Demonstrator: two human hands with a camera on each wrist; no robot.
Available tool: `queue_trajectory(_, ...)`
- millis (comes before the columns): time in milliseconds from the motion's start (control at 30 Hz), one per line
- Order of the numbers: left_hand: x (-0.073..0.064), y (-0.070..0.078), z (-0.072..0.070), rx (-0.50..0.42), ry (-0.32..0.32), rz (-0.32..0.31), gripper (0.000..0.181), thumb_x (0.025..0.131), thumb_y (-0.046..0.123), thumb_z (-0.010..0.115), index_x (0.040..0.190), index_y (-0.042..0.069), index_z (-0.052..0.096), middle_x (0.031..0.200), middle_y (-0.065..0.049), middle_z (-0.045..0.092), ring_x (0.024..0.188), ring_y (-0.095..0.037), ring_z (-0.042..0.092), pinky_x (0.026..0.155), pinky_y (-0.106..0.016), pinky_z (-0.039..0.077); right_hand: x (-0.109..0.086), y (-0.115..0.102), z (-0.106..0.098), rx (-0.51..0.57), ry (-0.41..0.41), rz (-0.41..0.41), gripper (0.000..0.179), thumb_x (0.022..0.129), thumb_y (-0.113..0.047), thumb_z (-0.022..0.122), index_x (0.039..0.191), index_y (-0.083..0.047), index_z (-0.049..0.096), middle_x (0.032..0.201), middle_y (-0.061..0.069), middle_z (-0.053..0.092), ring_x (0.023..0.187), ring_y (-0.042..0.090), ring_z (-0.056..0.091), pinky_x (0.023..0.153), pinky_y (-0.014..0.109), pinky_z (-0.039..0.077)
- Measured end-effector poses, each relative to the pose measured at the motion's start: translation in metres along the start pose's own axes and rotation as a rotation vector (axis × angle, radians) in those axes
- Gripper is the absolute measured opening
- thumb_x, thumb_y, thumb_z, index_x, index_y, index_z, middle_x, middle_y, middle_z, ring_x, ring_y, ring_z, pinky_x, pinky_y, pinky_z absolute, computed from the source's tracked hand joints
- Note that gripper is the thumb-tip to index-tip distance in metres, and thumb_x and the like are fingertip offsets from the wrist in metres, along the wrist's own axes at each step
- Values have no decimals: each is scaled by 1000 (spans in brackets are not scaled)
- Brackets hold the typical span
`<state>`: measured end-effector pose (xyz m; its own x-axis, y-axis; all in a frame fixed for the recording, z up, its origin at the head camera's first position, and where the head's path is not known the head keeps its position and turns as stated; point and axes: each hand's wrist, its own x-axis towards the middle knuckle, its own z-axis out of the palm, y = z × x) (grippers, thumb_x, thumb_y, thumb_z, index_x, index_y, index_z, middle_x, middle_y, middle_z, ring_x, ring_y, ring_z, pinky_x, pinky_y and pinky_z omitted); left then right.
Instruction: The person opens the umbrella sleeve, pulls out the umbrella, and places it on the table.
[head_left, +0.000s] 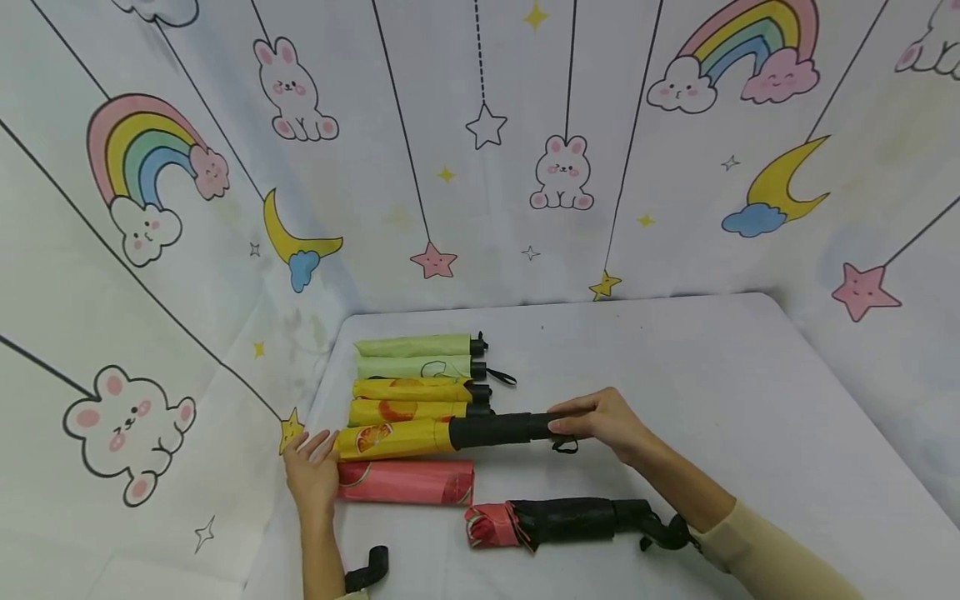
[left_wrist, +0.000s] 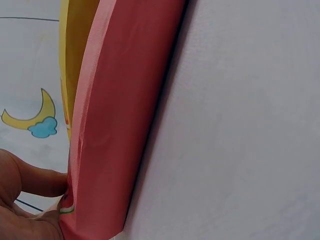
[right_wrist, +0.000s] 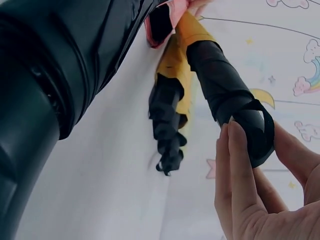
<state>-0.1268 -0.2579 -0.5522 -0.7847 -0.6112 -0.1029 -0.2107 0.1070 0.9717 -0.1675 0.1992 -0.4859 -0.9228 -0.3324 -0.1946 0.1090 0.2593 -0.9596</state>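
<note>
A folded umbrella [head_left: 495,430] has a black shaft and handle standing out from a yellow sleeve [head_left: 420,437] printed with orange slices. My right hand [head_left: 600,421] pinches its black handle [right_wrist: 252,132], where a wrist strap loops, between thumb and fingertips. At the sleeve's far left end, my left hand [head_left: 313,479] holds it with thumb and fingers; part of that grip is hidden. Just in front lies a flat red sleeve [head_left: 408,482] with a watermelon print, which fills much of the left wrist view beside the left fingers [left_wrist: 42,181].
Behind lie two yellow umbrellas [head_left: 408,411] and two light green umbrellas [head_left: 412,346] in a row. A black umbrella with a red bunched end [head_left: 570,521] lies near my right forearm. A black curved handle [head_left: 371,569] shows beside the left forearm. Printed cloth walls [head_left: 487,208] border the white table [head_left: 675,375].
</note>
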Motion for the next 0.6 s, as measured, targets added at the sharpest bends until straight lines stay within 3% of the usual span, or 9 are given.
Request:
queue_trajectory(133,1,-1,1,0,-1,3,67,96,-14,54,156,-3,26,147,-28,55,128,-41,62,78,-7,51,-3,1,-2,-2,2,16,43,87,-25,85,122,-1,77,98,12,80,95,24,75,85,38,57)
queue_trajectory(300,1,-1,2,-7,-1,11,66,95,-14,52,155,-4,26,147,-30,54,127,-41,62,73,-3,48,-6,2,-5,-11,-2,10,44,88,-26,85,123,0,76,97,13,80,98,24,75,85,38,56)
queue_trajectory(600,3,-2,2,-5,2,9,66,96,-14,54,155,-3,27,146,-30,55,128,-41,62,73,-3,47,-14,5,-13,-27,22,14,43,88,-26,85,122,-2,77,122,16,74,101,23,74,87,40,59)
